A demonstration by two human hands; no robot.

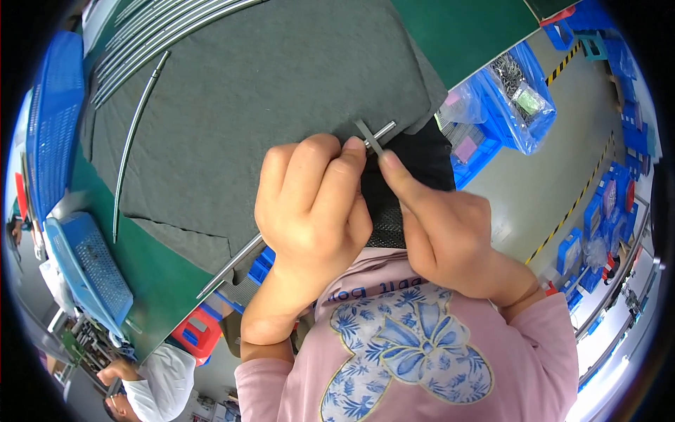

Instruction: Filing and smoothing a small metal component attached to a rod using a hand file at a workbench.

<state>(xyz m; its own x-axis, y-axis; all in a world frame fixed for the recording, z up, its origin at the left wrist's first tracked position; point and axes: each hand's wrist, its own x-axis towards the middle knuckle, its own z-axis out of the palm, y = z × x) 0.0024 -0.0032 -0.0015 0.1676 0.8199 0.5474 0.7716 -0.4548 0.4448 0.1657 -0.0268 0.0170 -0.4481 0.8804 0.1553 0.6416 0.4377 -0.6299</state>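
Observation:
My left hand point(309, 204) is closed around a long, thin curved metal rod point(232, 264) that runs under the hand and comes out past the fingertips at its upper end. My right hand point(439, 225) pinches a small flat grey metal strip point(367, 133) against that end of the rod, thumb and forefinger meeting my left fingertips. A black mesh piece point(422, 165) lies beneath both hands. All of this is above the edge of a dark grey felt mat point(267, 84).
A second curved rod point(133, 141) lies on the mat at left, with several more point(162, 32) stacked at top left. Blue mesh baskets point(91, 264) stand at left, blue bins with bagged parts point(513, 98) at right. Another person point(151, 383) sits at lower left.

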